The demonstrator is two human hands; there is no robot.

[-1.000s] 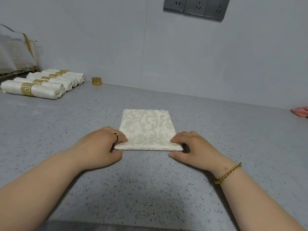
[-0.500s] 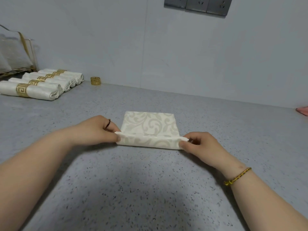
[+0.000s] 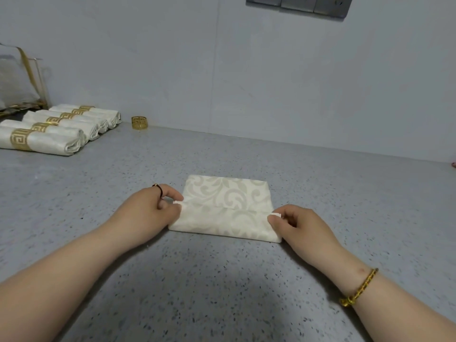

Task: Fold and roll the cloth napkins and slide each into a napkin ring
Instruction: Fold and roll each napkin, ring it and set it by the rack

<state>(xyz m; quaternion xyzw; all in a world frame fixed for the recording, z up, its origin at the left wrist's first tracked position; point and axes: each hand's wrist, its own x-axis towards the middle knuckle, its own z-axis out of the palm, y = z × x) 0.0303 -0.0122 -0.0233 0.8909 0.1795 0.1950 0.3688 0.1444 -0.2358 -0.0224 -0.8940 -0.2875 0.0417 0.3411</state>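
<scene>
Left hand (image 3: 150, 211): curled at the left end of the napkin (image 3: 227, 206), thumb and fingers pinching the corner of its turned-over flap; dark finger ring (image 3: 158, 187) worn.
Right hand (image 3: 298, 225): curled at the right end, pinching the other corner of the same flap; gold bracelet (image 3: 359, 291) on the wrist.
Napkin: cream with a pale scroll pattern, flat on the counter (image 3: 222, 292) between both hands, near part folded over toward the wall, flap edge running across the middle.
Counter: grey, speckled.
Rolled napkins (image 3: 61, 127): several side by side at far left, each banded in gold.
Napkin ring (image 3: 139, 122): gold, loose, just right of that row, against the wall (image 3: 172, 58).
Holder (image 3: 17, 77): gold-framed, behind the row; contents unclear.
Sockets (image 3: 298, 3): grey, at the wall's top edge.
</scene>
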